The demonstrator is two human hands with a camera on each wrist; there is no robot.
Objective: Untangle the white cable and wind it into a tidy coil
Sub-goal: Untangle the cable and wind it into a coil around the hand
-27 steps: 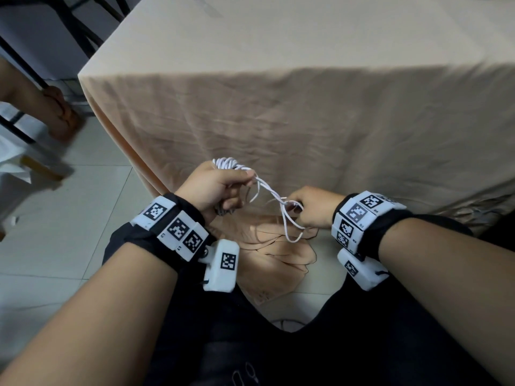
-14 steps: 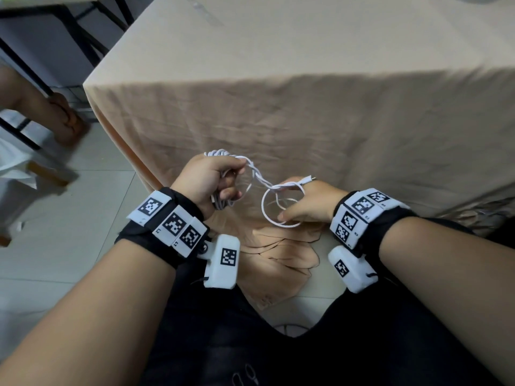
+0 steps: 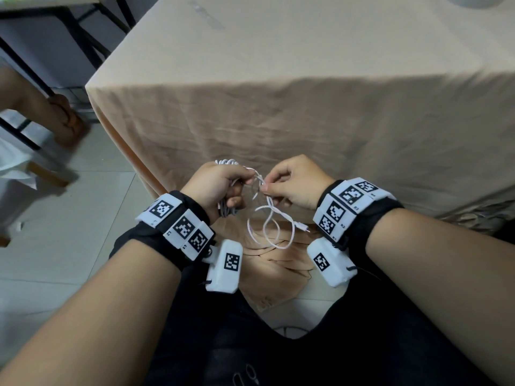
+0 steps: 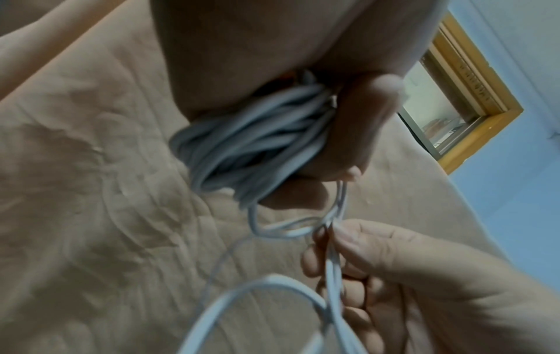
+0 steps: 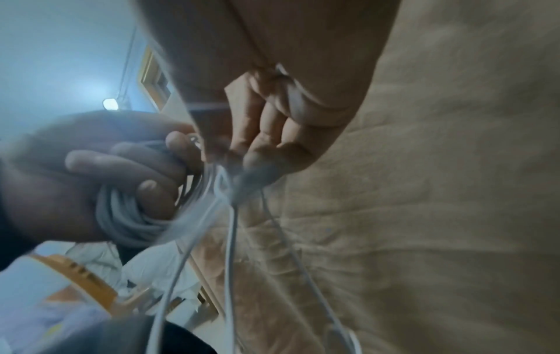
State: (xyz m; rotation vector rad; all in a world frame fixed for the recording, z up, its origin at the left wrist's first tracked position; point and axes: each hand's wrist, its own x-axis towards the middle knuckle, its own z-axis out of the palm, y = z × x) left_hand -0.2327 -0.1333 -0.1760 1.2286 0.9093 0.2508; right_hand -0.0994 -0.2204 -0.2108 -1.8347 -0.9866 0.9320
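My left hand (image 3: 220, 185) grips a wound bundle of the white cable (image 3: 227, 210), its turns sticking out above and below the fist; the left wrist view shows the cable bundle (image 4: 257, 143) under the curled fingers. My right hand (image 3: 289, 182) pinches loose strands of the cable right beside the left fist. Below both hands hang two slack loops (image 3: 271, 229), and the cable's plug end (image 3: 302, 227) dangles near the right wrist. In the right wrist view the cable strands (image 5: 230, 230) drop down from the right hand's fingers (image 5: 272, 134).
Both hands work in front of the hanging side of a table draped in beige cloth (image 3: 306, 121). My dark-trousered lap (image 3: 278, 344) lies below. Another person's leg (image 3: 36, 107) and black table legs (image 3: 69, 32) stand at the left over a tiled floor (image 3: 69, 218).
My right hand has risen and closed in on the left fist, now pinching the strands there. The plug end, earlier up by the right hand, now hangs below with the loops.
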